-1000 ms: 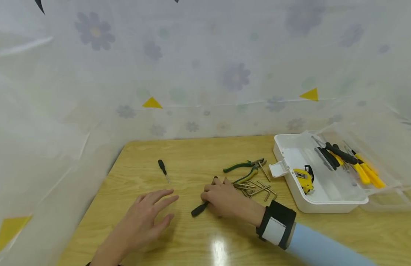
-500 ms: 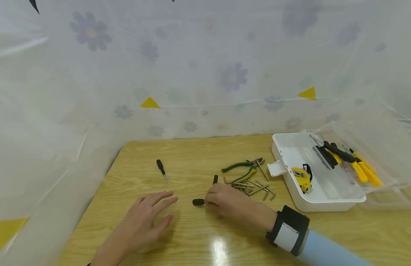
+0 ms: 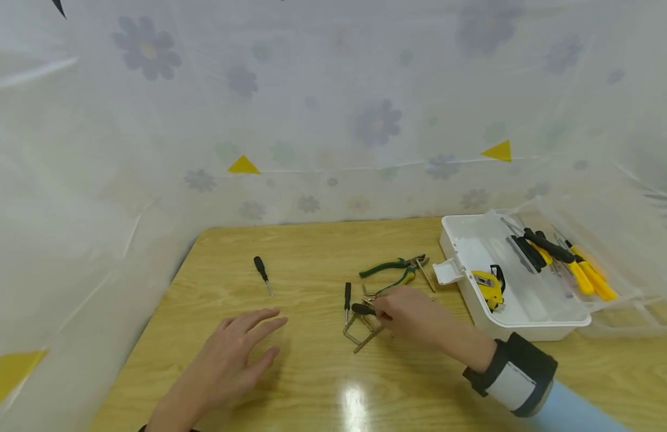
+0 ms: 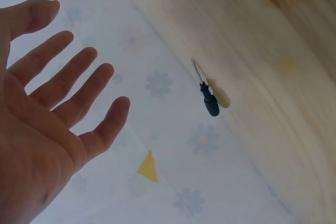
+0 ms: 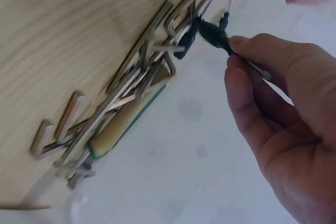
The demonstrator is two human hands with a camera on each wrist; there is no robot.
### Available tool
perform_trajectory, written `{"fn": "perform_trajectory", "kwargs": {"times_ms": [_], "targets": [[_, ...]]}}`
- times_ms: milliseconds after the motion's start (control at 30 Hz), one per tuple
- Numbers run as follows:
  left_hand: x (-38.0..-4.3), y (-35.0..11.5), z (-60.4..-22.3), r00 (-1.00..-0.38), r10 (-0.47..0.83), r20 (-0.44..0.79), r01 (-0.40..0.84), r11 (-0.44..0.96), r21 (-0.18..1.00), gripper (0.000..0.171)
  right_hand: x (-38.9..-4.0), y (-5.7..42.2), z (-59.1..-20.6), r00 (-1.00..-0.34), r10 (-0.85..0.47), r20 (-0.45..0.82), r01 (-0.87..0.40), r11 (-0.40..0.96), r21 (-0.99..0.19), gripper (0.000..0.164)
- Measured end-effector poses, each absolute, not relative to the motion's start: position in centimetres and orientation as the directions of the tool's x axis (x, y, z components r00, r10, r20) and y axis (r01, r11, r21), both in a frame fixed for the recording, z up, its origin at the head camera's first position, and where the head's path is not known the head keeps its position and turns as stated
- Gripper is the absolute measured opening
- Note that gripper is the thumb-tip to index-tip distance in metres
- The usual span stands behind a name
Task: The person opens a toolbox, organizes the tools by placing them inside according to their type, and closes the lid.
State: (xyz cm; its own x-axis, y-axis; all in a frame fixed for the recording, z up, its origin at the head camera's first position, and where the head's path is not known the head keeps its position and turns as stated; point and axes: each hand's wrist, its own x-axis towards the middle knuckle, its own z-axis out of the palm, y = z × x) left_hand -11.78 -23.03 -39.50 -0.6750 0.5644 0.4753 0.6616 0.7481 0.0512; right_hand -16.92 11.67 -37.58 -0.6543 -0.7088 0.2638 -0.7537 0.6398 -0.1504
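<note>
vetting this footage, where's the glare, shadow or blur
Head: white glare on the near tabletop, soft shadow beside the left hand; left wrist: the tabletop's grain looks smeared; right wrist: hex keys and held black-handled screwdriver look slightly soft.

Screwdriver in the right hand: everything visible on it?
The screwdriver has a black, plastic-looking handle and a thin metal-looking shaft. The right hand pinches it between thumb and fingers, handle pointing away from the palm, toward the left hand's side in the head view. The hand partly covers the shaft. Tip shape, and whether it touches the L-shaped keys nearby, can't be told.
</note>
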Motion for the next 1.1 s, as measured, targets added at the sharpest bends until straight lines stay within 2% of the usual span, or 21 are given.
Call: {"fn": "perform_trajectory", "kwargs": {"times_ms": [100, 167, 267, 300, 400, 633, 700, 867, 900, 1100], "targets": [[-11.7, -22.9, -39.5, -0.678, 0.563, 0.472, 0.661, 0.748, 0.057, 0.048, -17.0, 13.9, -37.7, -0.592, -0.654, 0.471, -0.782, 0.607, -0.141, 0.027], [-11.7, -22.8, -39.4, -0.689, 0.56, 0.459, 0.655, 0.753, 0.065, 0.047, -17.0, 15.7, -37.5, -0.525, -0.599, 0.605, -0.792, 0.603, -0.09, 0.03], [-11.7, -22.7, -39.3, -0.703, 0.56, 0.438, 0.649, 0.757, 0.074, 0.047, -17.1, 18.5, -36.9, -0.461, -0.518, 0.72, -0.772, 0.635, -0.037, 0.02], [-11.8, -22.7, -39.3, -0.705, 0.562, 0.433, 0.65, 0.756, 0.077, 0.047, -17.1, 19.5, -36.6, -0.452, -0.499, 0.739, -0.762, 0.647, -0.03, 0.024], [-12.1, -22.5, -39.3, -0.699, 0.572, 0.429, 0.659, 0.748, 0.077, 0.047, -16.9, 22.3, -36.0, -0.456, -0.431, 0.779, -0.706, 0.708, -0.021, 0.053], [-12.1, -21.3, -40.1, -0.687, 0.615, 0.387, 0.695, 0.711, 0.105, 0.046, -15.7, 28.4, -36.1, -0.508, -0.228, 0.831, -0.532, 0.841, -0.094, 0.062], [-12.0, -20.8, -40.3, -0.683, 0.637, 0.358, 0.709, 0.696, 0.114, 0.045, -15.4, 29.9, -36.2, -0.516, -0.188, 0.836, -0.476, 0.874, -0.097, 0.053], [-12.0, -19.4, -40.4, -0.658, 0.69, 0.301, 0.744, 0.658, 0.118, 0.048, -14.4, 33.0, -36.1, -0.583, -0.121, 0.803, -0.329, 0.939, -0.097, 0.008], [-12.0, -19.1, -40.5, -0.653, 0.697, 0.294, 0.749, 0.653, 0.116, 0.048, -14.4, 33.5, -36.0, -0.602, -0.105, 0.791, -0.3, 0.948, -0.103, 0.004], [-12.1, -17.7, -40.5, -0.618, 0.728, 0.297, 0.778, 0.62, 0.102, 0.046, -14.5, 34.4, -36.3, -0.732, -0.015, 0.681, -0.185, 0.966, -0.178, 0.01]]}}
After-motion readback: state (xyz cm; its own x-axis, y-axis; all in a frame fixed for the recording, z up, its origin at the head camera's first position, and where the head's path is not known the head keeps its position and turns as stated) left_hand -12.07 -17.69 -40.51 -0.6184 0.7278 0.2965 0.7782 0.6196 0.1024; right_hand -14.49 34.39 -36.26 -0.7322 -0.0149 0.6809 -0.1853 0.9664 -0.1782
